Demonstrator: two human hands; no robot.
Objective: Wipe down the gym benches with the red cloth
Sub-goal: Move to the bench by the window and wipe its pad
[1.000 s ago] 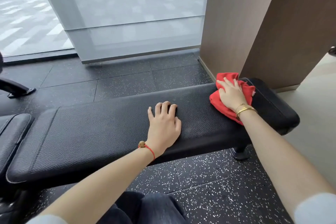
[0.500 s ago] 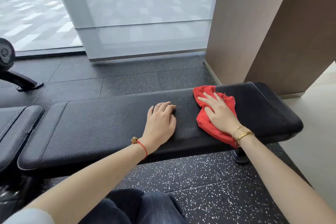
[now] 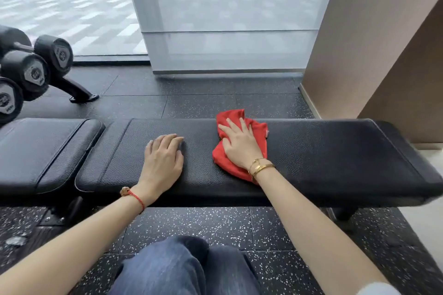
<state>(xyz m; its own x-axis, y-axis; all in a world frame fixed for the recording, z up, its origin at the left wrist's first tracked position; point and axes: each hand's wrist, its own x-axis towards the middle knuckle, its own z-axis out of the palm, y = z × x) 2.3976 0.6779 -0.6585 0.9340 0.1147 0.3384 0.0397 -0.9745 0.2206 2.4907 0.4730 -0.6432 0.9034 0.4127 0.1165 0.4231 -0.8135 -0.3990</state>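
red string bracelet [image 3: 135, 196] on left wrist, gold bangles [image 3: 260, 166] on right, blue jeans [image 3: 182, 268].

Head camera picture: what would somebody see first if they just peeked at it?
The bright red cloth jumps out first, spread on the middle of the long black bench with the right hand pressing flat on it. Just beside it, the left hand rests bare on the bench pad. At the far left edge sit black dumbbells on a rack.

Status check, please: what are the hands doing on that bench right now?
Right hand flat on red cloth, mid-bench. Left hand resting bare on pad. Nothing in the way.
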